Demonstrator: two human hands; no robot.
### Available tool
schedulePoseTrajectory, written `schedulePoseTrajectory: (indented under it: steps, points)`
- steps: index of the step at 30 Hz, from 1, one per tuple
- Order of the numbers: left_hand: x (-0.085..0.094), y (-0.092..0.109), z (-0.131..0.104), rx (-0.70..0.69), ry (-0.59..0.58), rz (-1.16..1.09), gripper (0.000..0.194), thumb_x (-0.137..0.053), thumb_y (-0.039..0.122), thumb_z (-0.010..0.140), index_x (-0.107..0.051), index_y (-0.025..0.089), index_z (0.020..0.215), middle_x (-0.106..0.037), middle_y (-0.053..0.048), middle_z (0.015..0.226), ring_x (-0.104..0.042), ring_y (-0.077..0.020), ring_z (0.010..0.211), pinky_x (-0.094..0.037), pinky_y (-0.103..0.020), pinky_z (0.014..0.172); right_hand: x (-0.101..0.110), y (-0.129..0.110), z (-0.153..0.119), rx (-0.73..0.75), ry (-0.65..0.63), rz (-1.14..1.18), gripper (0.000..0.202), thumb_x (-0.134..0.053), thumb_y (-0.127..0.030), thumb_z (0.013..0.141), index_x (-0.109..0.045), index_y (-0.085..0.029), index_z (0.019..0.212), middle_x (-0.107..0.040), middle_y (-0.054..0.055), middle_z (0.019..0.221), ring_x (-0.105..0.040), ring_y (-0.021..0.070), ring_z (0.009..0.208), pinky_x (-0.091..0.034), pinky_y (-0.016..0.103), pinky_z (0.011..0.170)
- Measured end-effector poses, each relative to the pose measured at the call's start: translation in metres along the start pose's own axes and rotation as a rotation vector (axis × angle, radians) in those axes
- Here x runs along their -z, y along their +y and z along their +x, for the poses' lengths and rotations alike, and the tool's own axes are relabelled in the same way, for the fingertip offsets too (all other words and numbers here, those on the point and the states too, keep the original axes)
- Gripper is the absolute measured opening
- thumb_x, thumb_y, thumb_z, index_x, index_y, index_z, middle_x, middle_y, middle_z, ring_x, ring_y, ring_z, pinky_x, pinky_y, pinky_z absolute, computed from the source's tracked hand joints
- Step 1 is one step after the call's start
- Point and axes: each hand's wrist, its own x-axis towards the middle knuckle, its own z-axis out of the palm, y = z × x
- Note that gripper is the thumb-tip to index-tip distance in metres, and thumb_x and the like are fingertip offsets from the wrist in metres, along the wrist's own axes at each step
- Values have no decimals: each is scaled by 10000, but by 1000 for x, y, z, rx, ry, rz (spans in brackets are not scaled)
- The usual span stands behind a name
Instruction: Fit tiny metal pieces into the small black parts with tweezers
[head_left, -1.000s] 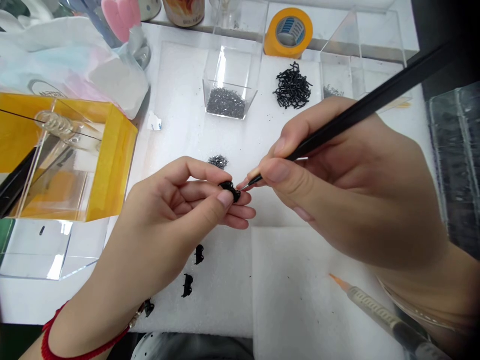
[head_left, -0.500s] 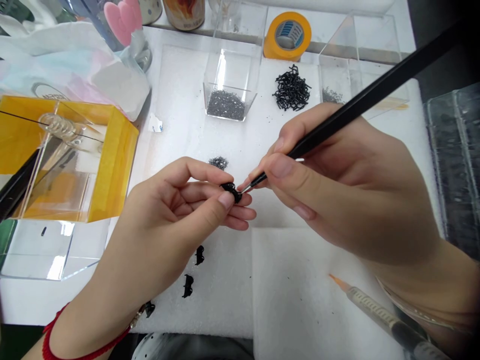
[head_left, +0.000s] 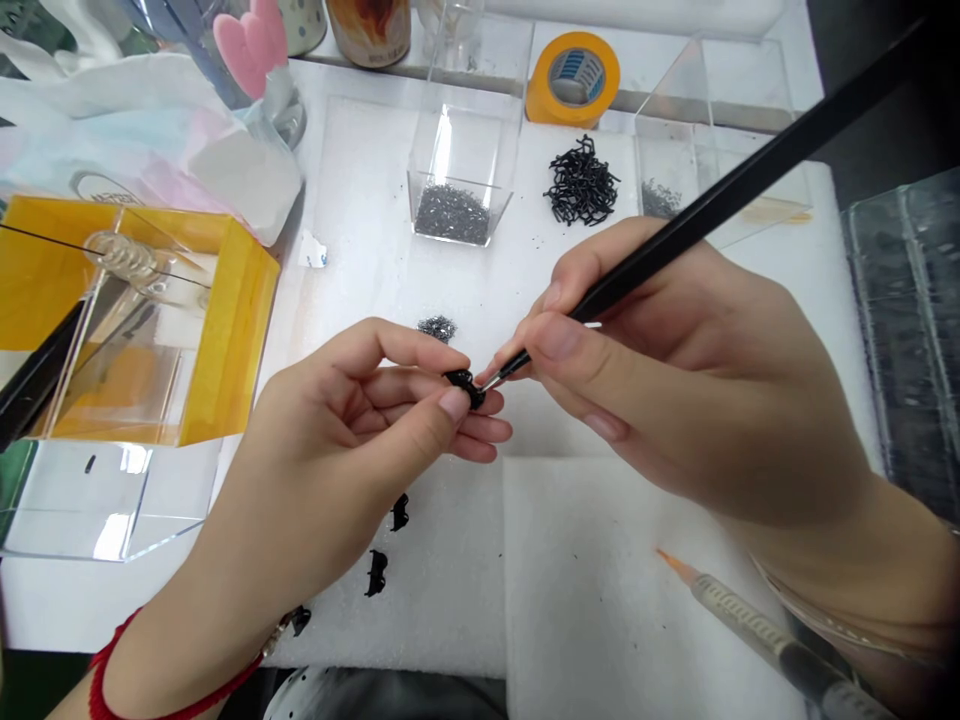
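Note:
Between the thumb and fingers of my left hand (head_left: 375, 410) is a small black curved part (head_left: 466, 388), partly covered by the fingertips. My right hand (head_left: 675, 370) grips a slim black-handled tool (head_left: 637, 255) like a pen. Its thin metal tip touches the right end of the black part, or lies very close to it; the tip's exact shape is too small to tell. Below my left hand, similar black parts (head_left: 377, 573) lie on the white foam sheet (head_left: 450, 600). A small heap of tiny dark metallic pieces (head_left: 437, 328) sits just beyond the left fingers.
A clear box (head_left: 454, 215) of tiny pieces stands at the back, beside a pile of black bent pieces (head_left: 583, 182) and a yellow tape roll (head_left: 574, 80). A yellow-taped clear box (head_left: 225, 330) is at left. An orange-tipped brush (head_left: 742, 610) lies under my right wrist.
Both hands stay almost in place. The black part is turned very slightly in my left fingers, and the tool's handle has shifted a little. The whole view has moved slightly.

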Motion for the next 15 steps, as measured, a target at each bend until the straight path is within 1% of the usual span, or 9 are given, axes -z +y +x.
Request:
schedulePoseTrajectory:
  steps: [5,8,10,12,14,15]
  points:
    - [-3,1,0,9,2,-28,53,-657,219,868,-619,255,865,-754,61,787,-732,-129,753,-618,-196,737,3,-3,1,-34,-13,-8,122,-719,-191,806,-602,-222,819,-653,-33,765,-673,112,657,-468,166,382]
    - [-7,2,-2,-4,33,-68,81,-663,169,853,-629,239,831,-753,49,751,-732,-132,716,-621,-192,700,2,-6,-1,-24,-13,8,113,-711,-182,812,-604,-217,820,-650,-33,748,-663,100,627,-427,154,348]
    - [-9,3,-3,-5,43,-100,110,-668,124,835,-628,222,805,-751,40,736,-732,-136,693,-622,-193,675,1,-6,-2,-9,-5,31,109,-698,-154,815,-609,-215,825,-638,-41,720,-618,71,541,-383,151,319]
    - [-11,4,-2,2,31,-119,117,-676,107,824,-624,209,799,-755,29,743,-733,-140,686,-623,-198,666,1,-6,-2,0,0,54,123,-682,-112,815,-607,-210,816,-623,-53,700,-522,31,434,-342,149,300]
    - [-12,4,-1,17,19,-124,107,-680,115,824,-621,202,804,-758,22,751,-732,-140,680,-622,-205,666,2,-5,-2,-20,-26,60,171,-696,-64,783,-599,-203,800,-617,-62,705,-424,0,378,-289,139,285]
    - [-12,5,-1,20,18,-122,104,-678,117,826,-620,201,805,-757,22,750,-731,-139,677,-620,-207,666,2,-4,-1,-41,-49,67,192,-708,-50,766,-596,-202,800,-620,-64,716,-401,-7,375,-271,132,283]
